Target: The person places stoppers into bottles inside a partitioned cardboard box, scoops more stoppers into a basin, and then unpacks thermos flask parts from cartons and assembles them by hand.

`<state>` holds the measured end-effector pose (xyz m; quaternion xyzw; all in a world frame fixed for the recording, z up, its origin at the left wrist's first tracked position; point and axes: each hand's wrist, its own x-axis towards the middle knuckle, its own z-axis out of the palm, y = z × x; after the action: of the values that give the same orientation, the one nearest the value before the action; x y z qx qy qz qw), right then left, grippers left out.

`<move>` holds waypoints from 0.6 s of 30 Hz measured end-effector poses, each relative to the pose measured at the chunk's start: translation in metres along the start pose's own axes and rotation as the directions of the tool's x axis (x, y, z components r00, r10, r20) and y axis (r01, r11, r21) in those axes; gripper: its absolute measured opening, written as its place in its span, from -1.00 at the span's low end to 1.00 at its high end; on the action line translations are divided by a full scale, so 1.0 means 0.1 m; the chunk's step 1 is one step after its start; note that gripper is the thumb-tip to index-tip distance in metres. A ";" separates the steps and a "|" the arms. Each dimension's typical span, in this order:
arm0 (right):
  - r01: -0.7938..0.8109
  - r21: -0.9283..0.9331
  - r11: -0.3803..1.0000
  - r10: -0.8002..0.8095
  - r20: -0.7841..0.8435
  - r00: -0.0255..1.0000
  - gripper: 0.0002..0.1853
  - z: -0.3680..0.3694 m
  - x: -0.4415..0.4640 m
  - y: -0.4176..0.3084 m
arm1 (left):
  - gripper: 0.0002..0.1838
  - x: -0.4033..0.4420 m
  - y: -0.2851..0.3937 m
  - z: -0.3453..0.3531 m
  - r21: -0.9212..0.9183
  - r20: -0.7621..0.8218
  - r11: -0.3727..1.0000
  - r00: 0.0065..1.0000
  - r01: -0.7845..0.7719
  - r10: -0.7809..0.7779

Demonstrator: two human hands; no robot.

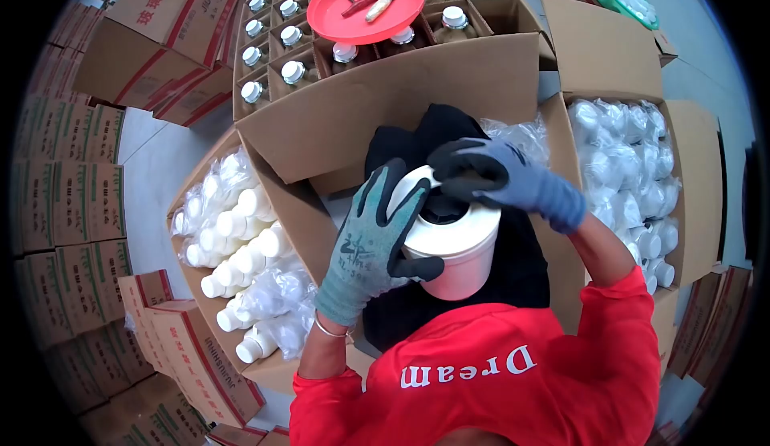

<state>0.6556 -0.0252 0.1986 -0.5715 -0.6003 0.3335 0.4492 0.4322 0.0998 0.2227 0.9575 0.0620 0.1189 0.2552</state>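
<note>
Between my knees is a white tub (459, 273) with a white top and a dark round opening in its middle. My left hand (365, 241), in a grey-green glove with dark fingertips, is closed on the tub's left side, its thumb low on the wall. Under its fingers the white rim (407, 185) rises around the opening. Over the far right edge of the opening, my right hand (497, 177) in a blue-grey glove has its fingers curled and pinched together. Whatever lies between those fingertips is hidden.
Ahead, a divided carton (401, 97) holds white-capped bottles. A red plate (337, 5) on top carries a red-handled tool (367, 1) and a knife (382, 6). Boxes of white bottles (241, 237) and bagged white containers (626, 173) flank me. Stacked cartons (68, 205) stand left.
</note>
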 end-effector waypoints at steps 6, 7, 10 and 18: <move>-0.178 -0.387 0.905 0.099 -0.216 0.971 -0.44 0.13 -0.98 -0.69 | -0.41 0.01 0.02 0.68 -0.644 -0.535 0.753 0.782 -0.133 -0.320; -0.256 -0.374 0.891 0.148 -0.293 0.944 -0.44 0.14 -1.17 -0.71 | -0.51 0.04 0.02 0.76 -0.857 -0.417 0.510 0.677 -0.072 -0.606; -0.344 -0.252 0.905 0.238 -0.370 0.898 -0.49 0.18 -1.48 -0.69 | -0.58 0.05 -0.06 0.90 -0.949 -0.277 0.293 0.743 -0.114 -0.609; -0.574 0.217 0.790 0.598 -0.481 0.641 -0.46 0.36 -1.81 -0.64 | -0.57 -0.25 0.35 0.98 -0.573 0.112 0.727 0.915 0.378 -0.388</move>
<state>0.5875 -0.2071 0.2149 -0.7930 -0.2283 0.3043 0.4759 0.4359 0.0188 0.1533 0.7978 0.2205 0.0843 0.5548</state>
